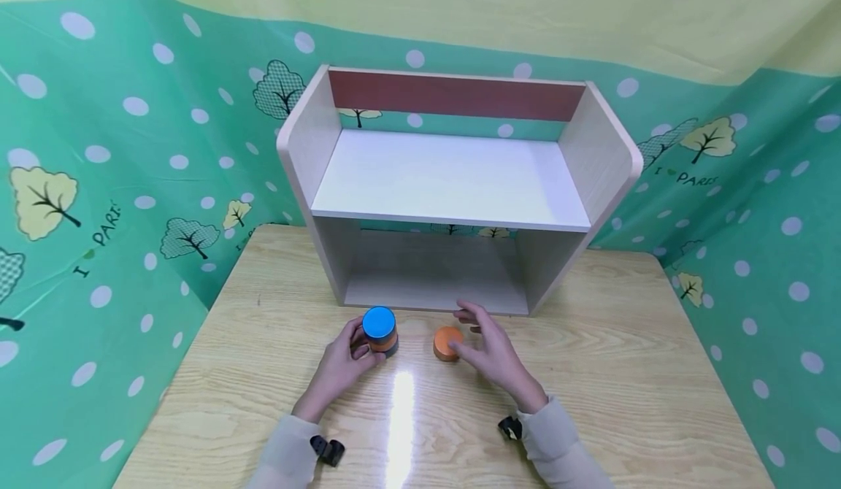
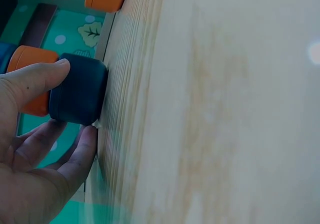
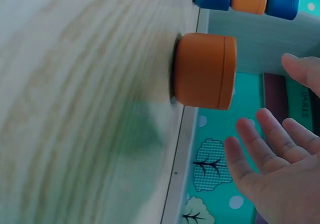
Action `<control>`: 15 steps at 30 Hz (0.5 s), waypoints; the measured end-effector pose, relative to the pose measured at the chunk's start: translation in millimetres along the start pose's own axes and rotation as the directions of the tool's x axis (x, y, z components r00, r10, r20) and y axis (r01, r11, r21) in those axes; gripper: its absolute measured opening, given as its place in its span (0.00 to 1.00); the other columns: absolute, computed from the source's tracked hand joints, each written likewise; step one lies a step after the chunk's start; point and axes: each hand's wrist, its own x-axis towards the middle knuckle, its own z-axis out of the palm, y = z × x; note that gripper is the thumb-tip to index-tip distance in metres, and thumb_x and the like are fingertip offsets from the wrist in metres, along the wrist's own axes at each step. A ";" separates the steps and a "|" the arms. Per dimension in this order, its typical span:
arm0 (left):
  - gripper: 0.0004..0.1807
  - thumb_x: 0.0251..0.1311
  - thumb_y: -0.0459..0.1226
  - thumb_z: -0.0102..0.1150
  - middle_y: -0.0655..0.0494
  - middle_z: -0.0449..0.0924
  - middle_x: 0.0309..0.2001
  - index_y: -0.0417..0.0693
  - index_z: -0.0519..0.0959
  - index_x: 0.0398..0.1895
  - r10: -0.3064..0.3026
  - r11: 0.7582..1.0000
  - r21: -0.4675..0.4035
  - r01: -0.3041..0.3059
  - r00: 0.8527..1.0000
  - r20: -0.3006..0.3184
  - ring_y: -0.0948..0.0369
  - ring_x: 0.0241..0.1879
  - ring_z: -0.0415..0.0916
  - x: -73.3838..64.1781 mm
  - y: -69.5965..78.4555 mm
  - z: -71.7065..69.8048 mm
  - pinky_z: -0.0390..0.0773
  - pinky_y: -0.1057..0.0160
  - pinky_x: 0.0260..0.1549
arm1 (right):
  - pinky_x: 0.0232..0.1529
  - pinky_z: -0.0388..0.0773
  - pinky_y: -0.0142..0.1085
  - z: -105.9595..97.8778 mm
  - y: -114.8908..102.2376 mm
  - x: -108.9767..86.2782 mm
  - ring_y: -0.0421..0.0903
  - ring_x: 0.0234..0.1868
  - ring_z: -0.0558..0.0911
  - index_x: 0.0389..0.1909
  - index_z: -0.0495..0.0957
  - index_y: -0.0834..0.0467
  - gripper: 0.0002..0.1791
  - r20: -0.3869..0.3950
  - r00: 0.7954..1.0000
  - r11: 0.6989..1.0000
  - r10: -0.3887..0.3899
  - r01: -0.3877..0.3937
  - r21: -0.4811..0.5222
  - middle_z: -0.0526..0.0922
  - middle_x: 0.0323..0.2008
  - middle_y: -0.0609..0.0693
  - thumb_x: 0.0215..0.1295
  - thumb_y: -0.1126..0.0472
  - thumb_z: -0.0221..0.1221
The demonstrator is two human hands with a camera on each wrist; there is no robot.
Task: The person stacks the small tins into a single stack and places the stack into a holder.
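Note:
Three small lidded round containers stand in a stack, an orange one (image 2: pixel 34 61) between a blue bottom container (image 2: pixel 78 88) and a blue top container (image 1: pixel 379 322). My left hand (image 1: pixel 344 360) holds this stack from the left. Its thumb lies across the orange and bottom blue containers, with fingertips at the opposite side low by the table. A single orange container (image 3: pixel 204 71) stands on the table to the right of the stack. Beside and above it hovers my right hand (image 1: pixel 494 356), fingers spread and thumb apart, holding nothing.
A two-level white shelf unit (image 1: pixel 453 179) stands right behind the containers, its bottom board's front edge close to them. The wooden table (image 1: pixel 631 372) carries a bright light reflection between the hands. A green dotted curtain (image 1: pixel 131 182) hangs behind and at both sides.

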 end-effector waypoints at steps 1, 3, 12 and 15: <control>0.42 0.53 0.33 0.75 0.43 0.74 0.64 0.46 0.66 0.71 0.000 1.000 -0.001 0.000 1.000 -0.001 0.49 0.62 0.73 0.0 0.1 0.0 0.77 0.59 0.58 | 0.60 0.75 0.54 0.5 0.9 -0.4 0.56 0.62 0.75 0.72 0.62 0.58 0.39 -0.001 1.000 1.000 0.000 0.000 0.001 0.76 0.61 0.58 0.62 0.66 0.69; 0.42 0.53 0.33 0.75 0.43 0.74 0.64 0.46 0.65 0.71 -0.001 1.000 -0.002 0.001 1.000 -0.002 0.49 0.62 0.73 0.0 0.3 0.0 0.77 0.59 0.58 | 0.60 0.75 0.55 1.5 2.5 -1.0 0.56 0.62 0.75 0.72 0.63 0.59 0.39 -0.006 1.000 1.000 0.004 -0.004 0.002 0.76 0.61 0.59 0.62 0.66 0.69; 0.42 0.53 0.33 0.75 0.43 0.74 0.64 0.46 0.65 0.71 -0.005 1.000 0.002 0.005 1.000 -0.002 0.49 0.62 0.73 -0.1 0.1 0.4 0.77 0.58 0.58 | 0.58 0.77 0.55 7.5 9.0 -4.3 0.55 0.61 0.76 0.71 0.64 0.58 0.41 -0.023 1.000 1.000 0.012 -0.013 -0.007 0.77 0.61 0.57 0.58 0.66 0.72; 0.42 0.53 0.33 0.76 0.43 0.74 0.64 0.46 0.65 0.71 -0.004 1.000 0.002 0.004 1.000 -0.003 0.49 0.62 0.73 0.1 0.1 0.3 0.77 0.58 0.58 | 0.58 0.77 0.56 8.9 10.1 -5.1 0.56 0.60 0.76 0.71 0.64 0.58 0.41 -0.026 1.000 1.000 0.014 -0.014 -0.002 0.77 0.60 0.57 0.57 0.66 0.72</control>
